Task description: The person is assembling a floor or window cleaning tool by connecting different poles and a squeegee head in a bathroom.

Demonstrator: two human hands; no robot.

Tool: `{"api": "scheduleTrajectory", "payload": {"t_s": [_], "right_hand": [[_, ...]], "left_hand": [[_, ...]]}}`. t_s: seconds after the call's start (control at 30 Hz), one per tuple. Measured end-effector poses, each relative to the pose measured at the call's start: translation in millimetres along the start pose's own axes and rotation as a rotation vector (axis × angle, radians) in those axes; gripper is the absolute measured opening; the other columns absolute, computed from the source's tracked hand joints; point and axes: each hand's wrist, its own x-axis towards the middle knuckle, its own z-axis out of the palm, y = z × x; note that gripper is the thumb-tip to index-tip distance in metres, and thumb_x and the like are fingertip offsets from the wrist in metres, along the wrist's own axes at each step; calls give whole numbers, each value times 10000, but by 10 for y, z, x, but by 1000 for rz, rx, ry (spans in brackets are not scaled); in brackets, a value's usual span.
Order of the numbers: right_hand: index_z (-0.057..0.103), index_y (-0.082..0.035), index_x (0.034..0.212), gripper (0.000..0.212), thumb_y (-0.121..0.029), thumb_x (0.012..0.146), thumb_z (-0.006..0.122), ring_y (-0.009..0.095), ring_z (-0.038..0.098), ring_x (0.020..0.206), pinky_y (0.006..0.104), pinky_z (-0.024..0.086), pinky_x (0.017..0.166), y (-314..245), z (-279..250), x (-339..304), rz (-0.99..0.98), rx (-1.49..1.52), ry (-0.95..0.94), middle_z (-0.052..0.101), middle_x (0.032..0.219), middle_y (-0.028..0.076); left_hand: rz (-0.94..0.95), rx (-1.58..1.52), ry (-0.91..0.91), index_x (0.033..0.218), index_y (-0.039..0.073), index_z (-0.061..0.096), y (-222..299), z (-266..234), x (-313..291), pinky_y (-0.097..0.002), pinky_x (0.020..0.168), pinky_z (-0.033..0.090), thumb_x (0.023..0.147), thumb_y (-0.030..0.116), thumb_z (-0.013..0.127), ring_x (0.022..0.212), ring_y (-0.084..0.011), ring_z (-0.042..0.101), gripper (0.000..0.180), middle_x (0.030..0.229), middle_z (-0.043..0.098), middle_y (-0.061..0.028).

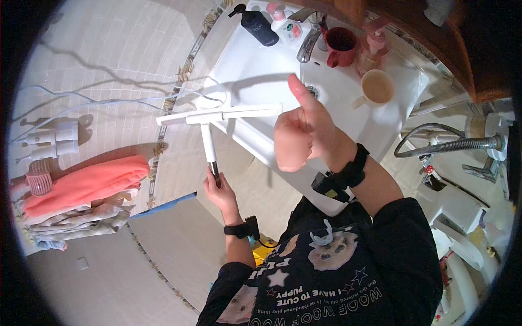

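Observation:
My left hand (222, 196) is closed round the dark lower end of the handle of a white squeegee (209, 142). The T-shaped tool is held up, its long white blade stretching sideways in front of the sink's left part. Over the white washbasin (255, 70), my right hand (305, 133) makes a fist with the thumb pointing up, and nothing shows in it. That fist is close to the blade's right end; whether they touch I cannot tell. Both wrists carry black straps with small devices.
Round the chrome tap (309, 46) stand a black pump bottle (260, 27), a white pump bottle (286, 30), a red mug (341, 46) and a beige cup (377, 87). Coral towel (92, 182) and white cables (109, 101) hang left. A shower hose (429, 130) and toilet (451, 206) are right.

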Motion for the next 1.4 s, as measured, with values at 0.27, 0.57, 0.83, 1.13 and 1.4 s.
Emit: {"api": "scheduleTrajectory", "payload": {"t_s": [0.27,0.57,0.83,1.13,1.4], "right_hand": [[261,-100,406,747,-780,645,63,136,203,345,256,175,364,71,51,-7,147,-106,78,215,383,-13],[258,-94,432,747,-777,645,41,107,189,345,241,177,365,66,71,-17,171,-157,48,211,387,-40],[287,-107,475,589,-559,835,179,89,223,356,219,209,377,68,58,-66,115,-431,215,246,403,-39],[321,-100,609,344,-276,903,303,72,271,411,207,262,391,7,38,-145,-133,-632,574,298,504,-28],[267,-126,605,358,-319,907,262,70,260,406,209,247,399,-8,-33,-178,-140,-719,630,276,514,-32]], "left_hand": [[-28,-66,10,1137,39,474,8,-70,-88,-264,552,402,735,21,574,617,-153,458,415,773,460,-80],[-8,-54,32,1142,33,467,63,-87,-86,-261,566,415,737,29,580,637,-155,481,420,800,469,-84],[18,-77,33,1141,31,466,135,-83,-100,-262,567,415,743,28,577,638,-158,479,414,788,462,-82],[15,-32,19,1148,35,460,61,-70,-130,-238,530,390,750,23,570,588,-125,445,414,786,449,-68],[-14,-60,-5,1132,24,473,69,-53,-142,-249,541,398,748,23,570,609,-139,460,396,764,454,-73]]}}
